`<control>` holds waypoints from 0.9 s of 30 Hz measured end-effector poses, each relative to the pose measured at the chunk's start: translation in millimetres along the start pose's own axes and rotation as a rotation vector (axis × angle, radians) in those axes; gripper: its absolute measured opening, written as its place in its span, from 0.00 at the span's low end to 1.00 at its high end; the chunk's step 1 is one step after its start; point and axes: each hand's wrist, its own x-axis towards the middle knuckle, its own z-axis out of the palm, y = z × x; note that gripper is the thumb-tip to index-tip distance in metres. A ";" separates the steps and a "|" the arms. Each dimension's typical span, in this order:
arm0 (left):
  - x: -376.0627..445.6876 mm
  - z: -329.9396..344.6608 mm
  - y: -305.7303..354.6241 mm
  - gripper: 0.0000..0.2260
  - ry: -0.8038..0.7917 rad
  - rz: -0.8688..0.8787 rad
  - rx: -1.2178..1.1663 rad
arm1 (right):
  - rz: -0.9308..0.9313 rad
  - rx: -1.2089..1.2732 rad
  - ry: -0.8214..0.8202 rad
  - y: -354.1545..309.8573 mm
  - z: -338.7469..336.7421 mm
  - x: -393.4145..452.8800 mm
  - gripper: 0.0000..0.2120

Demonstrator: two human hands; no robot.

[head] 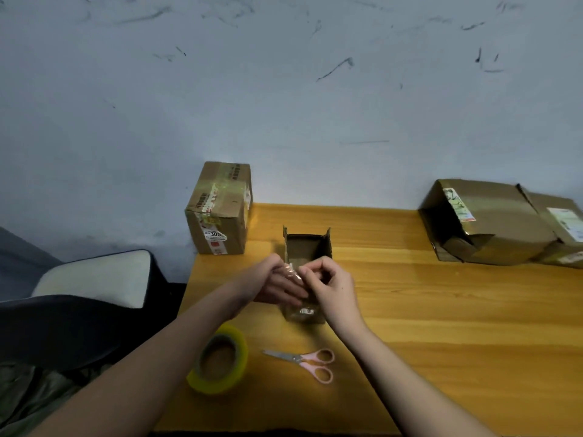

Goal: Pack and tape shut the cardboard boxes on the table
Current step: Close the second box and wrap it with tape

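Note:
A small open cardboard box [307, 247] stands at the middle of the wooden table [441, 326], its far flaps upright. Over its near end, my left hand [274, 283] and my right hand [331, 287] both pinch a crumpled strip of clear tape [291, 272] between them. The hands hide most of the box's near side. A roll of yellow-tinted tape [219, 361] lies on the table near my left forearm. Pink-handled scissors [304, 362] lie shut beside it, to the right.
A taped, closed cardboard box [219, 209] stands at the table's far left corner against the wall. Two larger flattened-looking boxes [492, 222] lie at the far right. A dark chair with a pale cushion [94, 279] sits left of the table.

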 end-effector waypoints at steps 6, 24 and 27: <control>6.6 10.2 15.6 0.11 0.030 0.034 0.166 | -0.169 0.007 0.124 0.8 -7.4 -7.1 0.06; 14.0 22.1 22.3 0.11 0.134 0.101 0.089 | -0.053 0.263 0.241 1.2 1.2 -4.5 0.06; 11.2 17.5 24.5 0.37 0.148 0.086 0.062 | -0.037 0.292 0.260 -2.2 0.2 -4.0 0.04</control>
